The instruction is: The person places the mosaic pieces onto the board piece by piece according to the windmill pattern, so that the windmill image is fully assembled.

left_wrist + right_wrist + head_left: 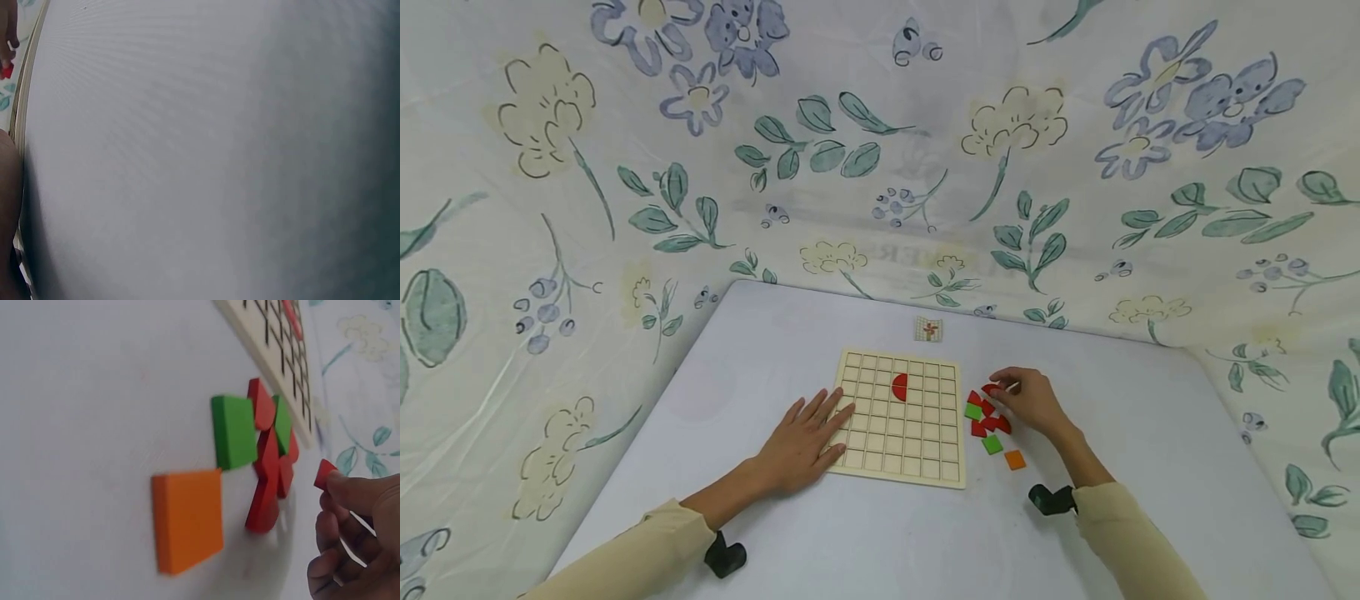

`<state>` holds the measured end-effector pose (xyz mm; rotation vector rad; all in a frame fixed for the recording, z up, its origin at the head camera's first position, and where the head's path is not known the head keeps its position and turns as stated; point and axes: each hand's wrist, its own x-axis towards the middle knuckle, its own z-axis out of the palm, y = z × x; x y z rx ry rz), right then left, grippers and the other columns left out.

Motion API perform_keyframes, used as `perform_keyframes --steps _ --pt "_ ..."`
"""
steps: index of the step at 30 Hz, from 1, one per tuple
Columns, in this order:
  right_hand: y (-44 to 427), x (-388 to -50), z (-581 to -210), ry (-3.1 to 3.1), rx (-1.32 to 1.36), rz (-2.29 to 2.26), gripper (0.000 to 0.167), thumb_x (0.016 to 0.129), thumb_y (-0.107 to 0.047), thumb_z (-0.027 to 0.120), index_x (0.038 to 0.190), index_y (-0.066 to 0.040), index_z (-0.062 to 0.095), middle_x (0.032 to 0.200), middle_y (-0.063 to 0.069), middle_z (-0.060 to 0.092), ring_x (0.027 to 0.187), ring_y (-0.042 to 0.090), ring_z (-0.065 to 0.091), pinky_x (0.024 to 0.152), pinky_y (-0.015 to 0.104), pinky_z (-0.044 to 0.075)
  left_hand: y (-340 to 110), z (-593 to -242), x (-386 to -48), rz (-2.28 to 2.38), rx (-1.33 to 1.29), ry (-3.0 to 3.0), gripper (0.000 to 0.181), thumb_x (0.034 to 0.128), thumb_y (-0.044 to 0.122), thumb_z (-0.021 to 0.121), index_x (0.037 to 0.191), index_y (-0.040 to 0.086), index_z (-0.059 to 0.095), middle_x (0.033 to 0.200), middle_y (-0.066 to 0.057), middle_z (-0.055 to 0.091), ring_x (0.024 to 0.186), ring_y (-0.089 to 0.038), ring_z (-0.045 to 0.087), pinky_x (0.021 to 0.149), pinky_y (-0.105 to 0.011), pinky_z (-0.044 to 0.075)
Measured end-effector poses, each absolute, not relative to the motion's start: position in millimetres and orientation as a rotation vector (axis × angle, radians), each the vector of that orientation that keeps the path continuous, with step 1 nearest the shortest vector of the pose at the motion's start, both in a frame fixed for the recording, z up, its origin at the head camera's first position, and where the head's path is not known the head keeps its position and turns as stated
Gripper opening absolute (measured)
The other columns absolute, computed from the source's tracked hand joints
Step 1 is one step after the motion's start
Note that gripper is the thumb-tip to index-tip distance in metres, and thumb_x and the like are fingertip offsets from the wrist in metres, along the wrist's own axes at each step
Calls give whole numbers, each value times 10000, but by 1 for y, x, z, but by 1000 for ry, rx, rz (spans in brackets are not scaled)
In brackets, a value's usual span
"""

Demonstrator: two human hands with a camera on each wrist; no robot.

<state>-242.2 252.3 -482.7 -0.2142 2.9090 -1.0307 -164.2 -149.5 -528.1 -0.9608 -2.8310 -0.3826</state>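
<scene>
My right hand [1033, 404]: grip pinched on a red quarter-circle tile [324, 473], off the right edge of the grid board [898, 454], toward the far edge of the surface [760, 342]. My left hand [801, 446]: grip flat, spread, holding nothing, on the board's left edge.

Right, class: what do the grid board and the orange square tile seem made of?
Grid board: probably wood, matte, going by its pale tan colour. Orange square tile: painted wood or plastic, smooth, low-sheen; its even colour leaves that open.
</scene>
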Motion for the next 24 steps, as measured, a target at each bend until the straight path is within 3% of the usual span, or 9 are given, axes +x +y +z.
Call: perform_keyframes --steps 8,15,24 --pt "229 -247 -482 2795 -233 -1175 199 925 -89 690 1115 -39 717 1049 111 677 829 240 624 628 292 557 -150 -529 -165 -378 -956 -2851 610 1032 416 443 1556 135 307 1611 -133 198 1466 -354 168 1127 -581 168" --pt "204 -247 -479 2780 -369 -1209 124 887 -92 735 991 -24 742 960 69 700 752 191 639 637 282 541 -150 -528 -164 -405 -968 -2823 610 1020 387 486 1541 105 338 1598 -158 228 1452 -382 199 1111 -600 184" --pt "178 -249 -485 2754 -452 -1245 102 882 -74 735 980 -53 752 958 38 692 740 163 615 629 285 521 -150 -528 -164 -372 -962 -2860 607 1038 426 421 1560 141 297 1614 -129 189 1467 -354 163 1127 -580 171"
